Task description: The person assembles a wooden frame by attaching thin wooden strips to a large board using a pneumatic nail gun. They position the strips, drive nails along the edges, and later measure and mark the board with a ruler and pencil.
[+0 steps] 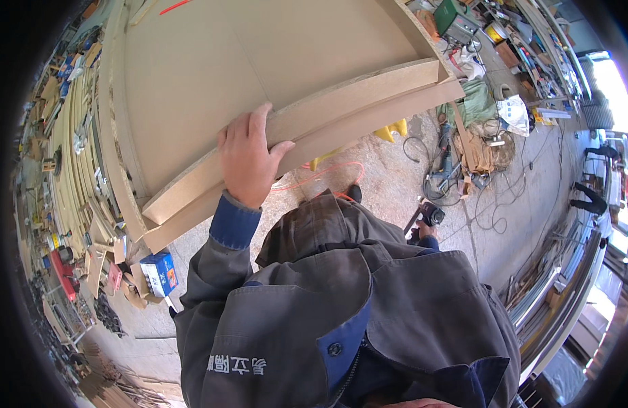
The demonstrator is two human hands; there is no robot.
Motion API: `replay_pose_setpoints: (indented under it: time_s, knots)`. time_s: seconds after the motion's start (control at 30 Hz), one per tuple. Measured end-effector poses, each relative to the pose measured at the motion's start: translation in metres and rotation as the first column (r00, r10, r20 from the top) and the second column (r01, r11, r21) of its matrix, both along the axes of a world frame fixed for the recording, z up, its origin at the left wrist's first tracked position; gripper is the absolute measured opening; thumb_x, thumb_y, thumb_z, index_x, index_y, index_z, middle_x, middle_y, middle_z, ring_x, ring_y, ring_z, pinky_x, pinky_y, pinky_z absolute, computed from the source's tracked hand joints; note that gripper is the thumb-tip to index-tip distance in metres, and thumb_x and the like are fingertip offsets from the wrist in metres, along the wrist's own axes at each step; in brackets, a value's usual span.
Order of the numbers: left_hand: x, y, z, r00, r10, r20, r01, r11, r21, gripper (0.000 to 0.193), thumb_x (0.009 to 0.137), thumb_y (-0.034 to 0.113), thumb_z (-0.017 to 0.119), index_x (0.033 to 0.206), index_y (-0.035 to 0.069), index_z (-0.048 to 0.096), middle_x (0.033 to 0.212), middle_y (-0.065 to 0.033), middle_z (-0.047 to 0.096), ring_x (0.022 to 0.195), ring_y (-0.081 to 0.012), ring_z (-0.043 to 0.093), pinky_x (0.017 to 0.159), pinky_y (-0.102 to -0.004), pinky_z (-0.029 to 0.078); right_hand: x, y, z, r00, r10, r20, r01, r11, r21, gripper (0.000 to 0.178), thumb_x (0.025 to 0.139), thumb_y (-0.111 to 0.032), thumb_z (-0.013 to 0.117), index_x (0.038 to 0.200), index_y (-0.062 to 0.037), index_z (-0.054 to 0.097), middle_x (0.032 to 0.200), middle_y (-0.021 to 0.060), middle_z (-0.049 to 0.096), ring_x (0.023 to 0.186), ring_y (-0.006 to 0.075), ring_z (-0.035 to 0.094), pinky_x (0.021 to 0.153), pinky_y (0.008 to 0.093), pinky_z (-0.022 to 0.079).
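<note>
A large tan wooden panel frame (pixel 191 88) lies in front of me, with a raised wooden strip (pixel 354 88) along its near side. My left hand (pixel 249 160) is wrapped over this strip, fingers on the panel side and thumb on the near side. Low at my right side, my right hand (pixel 422 236) is closed around a black hand-held tool (pixel 433 215) that looks like a nail gun. My sleeve and jacket partly hide that hand. The tool is apart from the panel.
An orange hose (pixel 334 165) loops on the concrete floor under the panel's near edge. Power tools (pixel 444 160) and tangled cords lie to the right. Long wooden boards (pixel 69 136) are stacked at left, near a blue and white box (pixel 159 274). Metal profiles (pixel 558 299) lie at right.
</note>
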State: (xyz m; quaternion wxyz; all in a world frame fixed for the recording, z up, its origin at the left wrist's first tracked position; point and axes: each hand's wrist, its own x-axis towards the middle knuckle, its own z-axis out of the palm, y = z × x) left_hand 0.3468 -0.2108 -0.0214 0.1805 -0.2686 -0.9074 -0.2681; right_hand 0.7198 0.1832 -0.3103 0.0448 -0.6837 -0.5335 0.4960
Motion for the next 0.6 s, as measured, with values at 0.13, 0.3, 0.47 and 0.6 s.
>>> replay_pose_setpoints:
  time_s: [0.13, 0.3, 0.47, 0.6]
  knots:
    - [0.009, -0.002, 0.004, 0.999, 0.051, -0.017, -0.051, 0.998, -0.039, 0.056, 0.071, 0.027, 0.088, 0.117, 0.01, 0.062, 0.105, -0.009, 0.064, 0.102, -0.0322, 0.061, 0.092, -0.0451, 0.043, -0.013, 0.008, -0.021, 0.989, 0.147, -0.033, -0.146, 0.989, 0.005, 0.019, 0.082, -0.013, 0.075, 0.094, -0.0023, 0.064, 0.068, 0.0101, 0.065, 0.055, 0.0244, 0.068, 0.047, 0.0381, 0.052]
    - [0.013, 0.008, 0.013, 0.991, 0.1, 0.088, -0.095, 0.994, -0.06, 0.046, 0.074, 0.027, 0.086, 0.111, 0.01, 0.064, 0.104, -0.0084, 0.064, 0.095, -0.0334, 0.063, 0.08, -0.0455, 0.049, -0.023, 0.016, -0.031, 0.96, 0.263, 0.096, -0.267, 0.963, 0.036, 0.018, 0.082, -0.015, 0.077, 0.092, -0.0025, 0.07, 0.072, 0.0113, 0.07, 0.056, 0.0227, 0.069, 0.049, 0.0348, 0.052]
    - [0.012, 0.014, 0.008, 0.994, 0.066, 0.083, -0.057, 0.992, -0.113, 0.039, 0.08, 0.027, 0.082, 0.107, 0.009, 0.062, 0.098, -0.0104, 0.067, 0.09, -0.0349, 0.065, 0.072, -0.0463, 0.052, -0.033, 0.018, -0.036, 0.946, 0.322, 0.041, -0.324, 0.945, 0.043, 0.024, 0.079, -0.023, 0.079, 0.089, -0.0018, 0.076, 0.07, 0.0083, 0.072, 0.058, 0.0202, 0.07, 0.054, 0.0359, 0.053]
    - [0.01, 0.008, 0.009, 0.993, -0.007, 0.114, 0.018, 0.994, -0.104, 0.037, 0.083, 0.033, 0.078, 0.108, 0.01, 0.063, 0.096, -0.0107, 0.069, 0.091, -0.0346, 0.066, 0.071, -0.0473, 0.053, -0.021, 0.048, -0.069, 0.917, 0.395, -0.058, -0.398, 0.914, -0.081, 0.03, 0.085, -0.004, 0.07, 0.115, -0.0082, 0.074, 0.078, 0.0083, 0.07, 0.055, 0.0182, 0.063, 0.05, 0.0341, 0.051]
